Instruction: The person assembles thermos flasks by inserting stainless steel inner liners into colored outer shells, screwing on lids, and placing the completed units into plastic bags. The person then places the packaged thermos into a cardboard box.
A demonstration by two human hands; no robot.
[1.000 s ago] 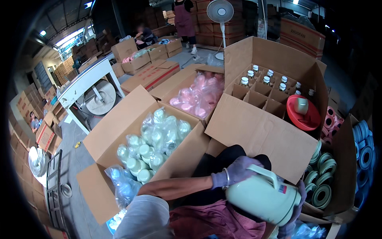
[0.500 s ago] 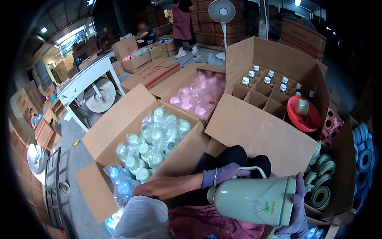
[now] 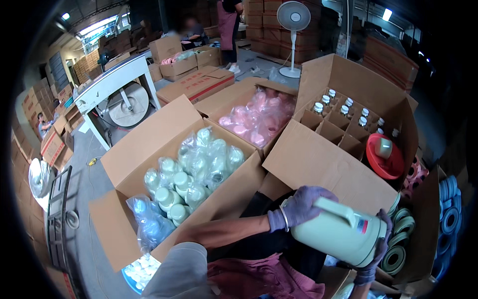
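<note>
Across my lap a pale green thermos flask (image 3: 331,236) lies on its side, held between both gloved hands. My left hand (image 3: 302,208) is closed round its narrower end, which the fingers largely hide. At the wide base, my right hand (image 3: 374,256) grips the rim from the right. The flask's side handle faces up, with a small coloured label beside it. Just left of my left arm, an open carton (image 3: 231,192) contains pale green cups in clear plastic bags and a bagged blue bundle (image 3: 149,222).
Beyond the flask stands a divided carton (image 3: 323,162) of silvery, white-capped glass liners, with a red bowl (image 3: 383,162) on it. Green rings (image 3: 398,239) and blue rings (image 3: 450,219) fill boxes at right. Pink bagged parts (image 3: 261,117), a fan (image 3: 293,37) and people are farther back.
The thermos flask has been turned: its flower print has gone from view and the handle now faces up. My left hand has shifted onto the narrower end. The view has shifted slightly.
</note>
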